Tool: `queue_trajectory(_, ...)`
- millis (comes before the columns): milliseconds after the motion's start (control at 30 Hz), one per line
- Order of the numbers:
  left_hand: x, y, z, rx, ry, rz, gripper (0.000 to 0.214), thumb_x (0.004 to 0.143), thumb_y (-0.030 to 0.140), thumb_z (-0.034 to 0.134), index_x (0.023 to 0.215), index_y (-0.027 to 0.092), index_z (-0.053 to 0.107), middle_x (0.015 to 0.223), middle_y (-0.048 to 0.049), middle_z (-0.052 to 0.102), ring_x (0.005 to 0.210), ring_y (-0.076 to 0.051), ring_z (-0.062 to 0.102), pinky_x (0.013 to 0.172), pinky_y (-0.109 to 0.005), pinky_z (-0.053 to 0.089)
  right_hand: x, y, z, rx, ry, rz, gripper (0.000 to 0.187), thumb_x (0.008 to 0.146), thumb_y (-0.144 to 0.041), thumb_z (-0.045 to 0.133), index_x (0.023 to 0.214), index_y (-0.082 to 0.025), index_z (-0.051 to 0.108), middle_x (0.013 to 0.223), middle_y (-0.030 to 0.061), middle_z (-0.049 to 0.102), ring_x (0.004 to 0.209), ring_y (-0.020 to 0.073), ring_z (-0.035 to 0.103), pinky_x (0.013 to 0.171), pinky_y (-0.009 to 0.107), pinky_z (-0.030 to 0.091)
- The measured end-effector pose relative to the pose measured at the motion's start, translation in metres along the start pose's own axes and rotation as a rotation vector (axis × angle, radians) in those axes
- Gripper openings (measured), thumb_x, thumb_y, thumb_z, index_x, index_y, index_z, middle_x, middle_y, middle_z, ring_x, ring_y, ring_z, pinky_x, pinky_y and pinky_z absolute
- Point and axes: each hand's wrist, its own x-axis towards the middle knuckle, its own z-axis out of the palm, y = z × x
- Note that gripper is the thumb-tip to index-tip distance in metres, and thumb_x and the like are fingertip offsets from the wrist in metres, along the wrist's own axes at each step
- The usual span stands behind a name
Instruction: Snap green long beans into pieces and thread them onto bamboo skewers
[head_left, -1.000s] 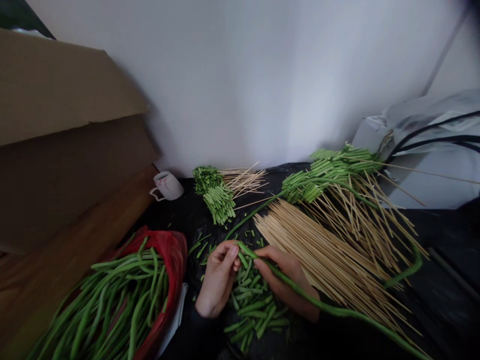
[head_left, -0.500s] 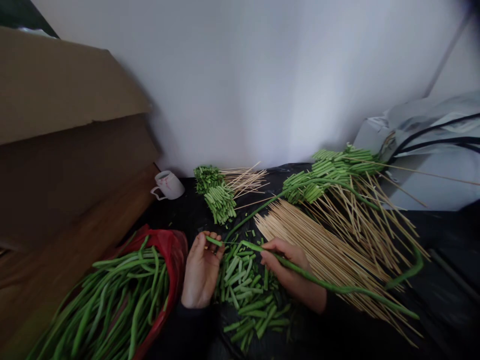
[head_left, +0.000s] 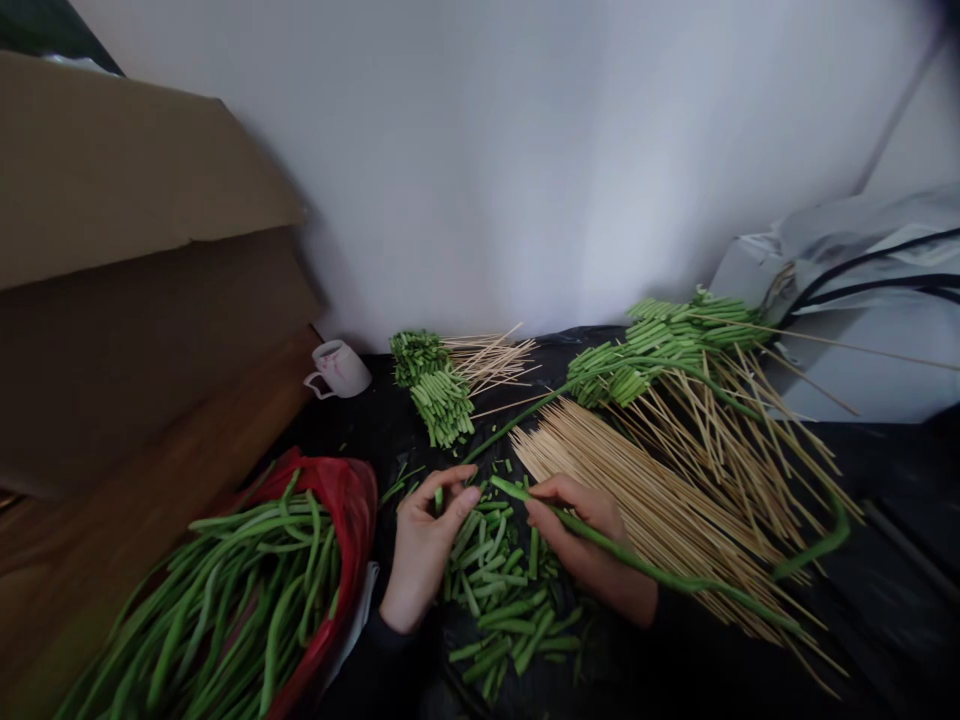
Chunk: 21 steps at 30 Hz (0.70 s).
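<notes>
My right hand (head_left: 589, 540) is closed in a pinch on a long green bean (head_left: 667, 575), near its cut end. The bean trails off to the right over the sticks. A short bean piece (head_left: 439, 500) is tucked in the curled fingers of my left hand (head_left: 424, 550), whose thumb and forefinger come close together just left of that cut end. Whether they pinch a thin strand cannot be seen. Below both hands lies a loose pile of cut bean pieces (head_left: 517, 625). Another long bean (head_left: 510, 430) curves from behind my left hand toward the upper right.
On the left, a red plastic bag (head_left: 360, 500) holds many whole beans. Skewered bean bundles (head_left: 442, 405) stand near the wall, with more bundles (head_left: 675, 335) at right. Bare wooden skewers (head_left: 622, 470) lie beside my right hand. A white mug (head_left: 341, 370) and cardboard box (head_left: 150, 180) are leftward.
My left hand has turned over and its thumb and forefinger have moved right, toward the bean's end. The short piece has shifted deeper into its fingers. My right hand has barely moved.
</notes>
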Motion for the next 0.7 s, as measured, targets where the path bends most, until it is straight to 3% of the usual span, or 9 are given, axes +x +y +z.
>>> queue_trajectory(167, -0.002, -0.002, 0.005, 0.191, -0.035, 0.154, 0.007, 0.073, 0.027, 0.075, 0.073, 0.02, 0.076, 0.071, -0.0023, 0.066, 0.07, -0.017, 0.058, 0.069, -0.027, 0.044, -0.004, -0.001, 0.001, -0.125, -0.03, -0.149, 0.009, 0.09, -0.022, 0.056, 0.089, -0.021, 0.065, 0.076, 0.001, 0.069, 0.068, 0.014, 0.064, 0.064, 0.025, 0.046)
queue_trajectory(367, -0.004, -0.005, 0.008, 0.294, -0.018, 0.178, 0.014, 0.076, 0.026, 0.071, 0.065, 0.018, 0.068, 0.067, -0.0006, 0.062, 0.064, -0.014, 0.055, 0.063, -0.025, 0.042, -0.008, 0.004, 0.004, -0.399, -0.053, -0.471, 0.021, 0.091, -0.016, 0.051, 0.111, -0.018, 0.061, 0.082, 0.0049, 0.067, 0.075, 0.0182, 0.062, 0.068, 0.03, 0.047)
queue_trajectory(533, -0.01, -0.008, 0.017, 0.33, -0.042, 0.224, 0.017, 0.078, 0.022, 0.066, 0.062, 0.017, 0.063, 0.063, 0.0005, 0.058, 0.062, -0.013, 0.052, 0.061, -0.024, 0.04, -0.007, 0.006, 0.005, -0.517, -0.065, -0.721, 0.019, 0.095, -0.013, 0.047, 0.109, -0.012, 0.059, 0.078, 0.0073, 0.066, 0.073, 0.0201, 0.058, 0.066, 0.033, 0.047)
queue_trajectory(633, -0.016, -0.002, 0.019, 0.3, -0.182, 0.231, 0.016, 0.078, 0.02, 0.065, 0.062, 0.017, 0.062, 0.062, 0.0004, 0.057, 0.063, -0.013, 0.052, 0.062, -0.024, 0.04, -0.007, 0.009, 0.005, -0.623, -0.052, -0.724, 0.017, 0.096, -0.014, 0.046, 0.103, -0.011, 0.061, 0.076, 0.0077, 0.065, 0.072, 0.021, 0.057, 0.066, 0.035, 0.047)
queue_trajectory(700, -0.02, 0.006, 0.016, 0.257, -0.395, 0.177, 0.015, 0.077, 0.018, 0.066, 0.062, 0.016, 0.063, 0.063, 0.0004, 0.056, 0.063, -0.013, 0.051, 0.062, -0.024, 0.039, -0.005, 0.013, 0.003, -0.645, -0.06, -0.659, 0.018, 0.096, -0.015, 0.044, 0.101, -0.012, 0.061, 0.075, 0.0076, 0.064, 0.072, 0.0216, 0.058, 0.065, 0.035, 0.047)
